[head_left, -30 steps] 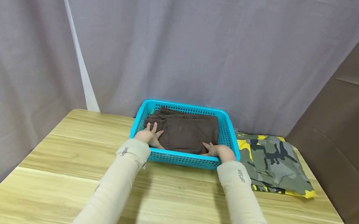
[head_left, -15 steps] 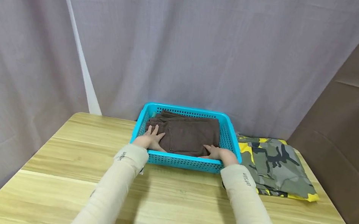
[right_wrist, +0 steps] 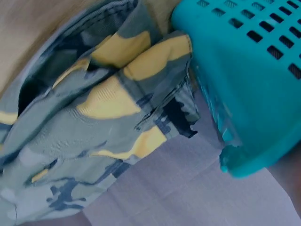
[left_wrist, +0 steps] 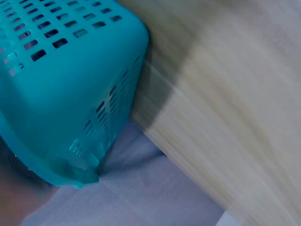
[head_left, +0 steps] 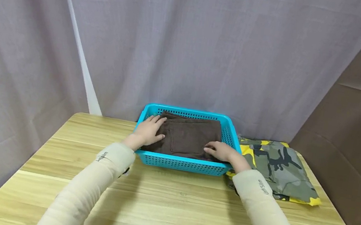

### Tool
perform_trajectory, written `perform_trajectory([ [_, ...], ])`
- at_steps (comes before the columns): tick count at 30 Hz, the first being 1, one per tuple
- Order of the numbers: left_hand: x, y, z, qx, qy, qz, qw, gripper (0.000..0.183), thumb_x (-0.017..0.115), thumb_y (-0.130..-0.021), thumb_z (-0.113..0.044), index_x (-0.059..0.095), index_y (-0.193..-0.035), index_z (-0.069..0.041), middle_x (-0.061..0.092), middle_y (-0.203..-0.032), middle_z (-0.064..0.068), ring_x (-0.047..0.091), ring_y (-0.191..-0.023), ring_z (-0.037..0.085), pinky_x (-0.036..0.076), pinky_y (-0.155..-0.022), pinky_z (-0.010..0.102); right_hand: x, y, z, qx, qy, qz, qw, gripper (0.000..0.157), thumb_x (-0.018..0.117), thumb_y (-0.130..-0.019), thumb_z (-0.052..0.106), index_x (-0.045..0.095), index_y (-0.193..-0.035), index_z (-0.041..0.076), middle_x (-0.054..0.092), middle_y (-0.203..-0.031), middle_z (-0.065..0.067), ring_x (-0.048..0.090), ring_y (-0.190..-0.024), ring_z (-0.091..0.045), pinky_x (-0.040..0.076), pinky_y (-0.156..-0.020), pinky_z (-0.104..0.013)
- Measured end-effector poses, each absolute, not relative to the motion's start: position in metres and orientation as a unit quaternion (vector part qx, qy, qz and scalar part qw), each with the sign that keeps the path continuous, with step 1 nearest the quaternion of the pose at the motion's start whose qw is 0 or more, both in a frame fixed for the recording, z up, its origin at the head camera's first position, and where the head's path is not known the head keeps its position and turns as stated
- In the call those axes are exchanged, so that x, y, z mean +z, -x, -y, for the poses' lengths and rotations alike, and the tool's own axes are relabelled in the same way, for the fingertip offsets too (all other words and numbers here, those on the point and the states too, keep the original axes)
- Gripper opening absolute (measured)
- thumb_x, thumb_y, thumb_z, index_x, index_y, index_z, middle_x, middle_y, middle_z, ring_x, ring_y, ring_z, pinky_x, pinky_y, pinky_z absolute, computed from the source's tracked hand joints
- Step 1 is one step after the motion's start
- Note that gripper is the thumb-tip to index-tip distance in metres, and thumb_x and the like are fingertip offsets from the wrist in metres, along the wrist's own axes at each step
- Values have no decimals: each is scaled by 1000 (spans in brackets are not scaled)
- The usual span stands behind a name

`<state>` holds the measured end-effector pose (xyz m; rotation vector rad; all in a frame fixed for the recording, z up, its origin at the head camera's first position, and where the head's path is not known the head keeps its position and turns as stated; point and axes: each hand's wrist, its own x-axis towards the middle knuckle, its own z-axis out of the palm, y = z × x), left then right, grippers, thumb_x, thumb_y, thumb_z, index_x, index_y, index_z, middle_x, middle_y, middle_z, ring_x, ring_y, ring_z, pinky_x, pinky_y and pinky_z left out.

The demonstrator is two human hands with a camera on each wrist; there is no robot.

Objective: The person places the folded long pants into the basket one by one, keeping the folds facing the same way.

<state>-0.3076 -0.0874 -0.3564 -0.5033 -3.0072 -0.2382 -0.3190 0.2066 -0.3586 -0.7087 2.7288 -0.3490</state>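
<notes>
Folded dark brown pants (head_left: 187, 138) lie flat inside a turquoise plastic basket (head_left: 183, 163) at the table's far side. My left hand (head_left: 147, 131) is over the basket's left side, fingers stretched out above the pants' left end; contact is unclear. Over the pants' right front part is my right hand (head_left: 221, 151), its fingers loosely bent, touching or just above the fabric. In the left wrist view the basket's corner (left_wrist: 66, 89) fills the left, with a blurred bit of hand below its rim. In the right wrist view the basket (right_wrist: 244, 94) is at the right.
Folded camouflage clothing (head_left: 283, 169) in grey-green and yellow lies right of the basket, close against it. The wooden table (head_left: 177, 208) extends toward me. Behind it hangs a grey curtain (head_left: 203, 46), and a brown cloth (head_left: 358, 126) borders the right side.
Both hands have lifted from inside the basket and drawn outward: the left rises up and left, and the right pulls back slightly with its fingers more bent. The pants stay in the basket.
</notes>
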Motion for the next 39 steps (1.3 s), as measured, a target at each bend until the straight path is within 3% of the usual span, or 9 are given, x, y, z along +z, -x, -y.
perform_trajectory([
  [5, -362, 298, 94, -136, 175, 972, 81, 64, 52, -96, -39, 31, -147, -9, 35, -148, 21, 32, -137, 39, 30, -112, 51, -352, 316, -214, -137, 257, -952, 97, 38, 43, -101, 23, 58, -123, -4, 62, -119, -22, 59, -108, -36, 48, -92, -48],
  [12, -374, 293, 98, -182, 167, 960, 131, 51, 52, -96, -35, 48, -136, -5, 47, -139, 20, 40, -132, 37, 30, -112, 48, -346, 308, -214, -151, 279, -946, 67, 33, 45, -100, 16, 59, -120, -7, 67, -107, -20, 63, -83, -23, 52, -76, -40],
  [19, -372, 293, 94, -183, 152, 964, 122, 53, 50, -96, -41, 47, -138, -9, 50, -136, 18, 45, -127, 35, 35, -108, 47, -338, 299, -224, -155, 282, -946, 44, 30, 46, -99, 13, 61, -117, -6, 66, -107, -21, 61, -76, -20, 50, -70, -37],
  [25, -376, 290, 94, -190, 145, 964, 120, 56, 52, -95, -40, 42, -141, -9, 51, -136, 18, 46, -127, 35, 35, -108, 47, -331, 291, -239, -162, 281, -945, 43, 29, 45, -100, 12, 61, -118, -4, 65, -112, -22, 63, -82, -23, 50, -72, -37],
  [33, -379, 290, 95, -194, 140, 964, 120, 54, 54, -95, -36, 44, -139, -8, 53, -134, 18, 48, -125, 34, 35, -108, 46, -318, 283, -264, -186, 282, -941, 8, 29, 45, -100, 11, 60, -119, -5, 63, -115, -24, 62, -100, -36, 52, -83, -48],
  [39, -379, 289, 96, -189, 136, 964, 128, 52, 57, -93, -33, 47, -137, -7, 56, -130, 18, 50, -123, 33, 36, -108, 45, -314, 277, -276, -194, 277, -941, 20, 32, 43, -101, 14, 59, -120, -6, 61, -118, -26, 61, -103, -38, 52, -84, -49],
])
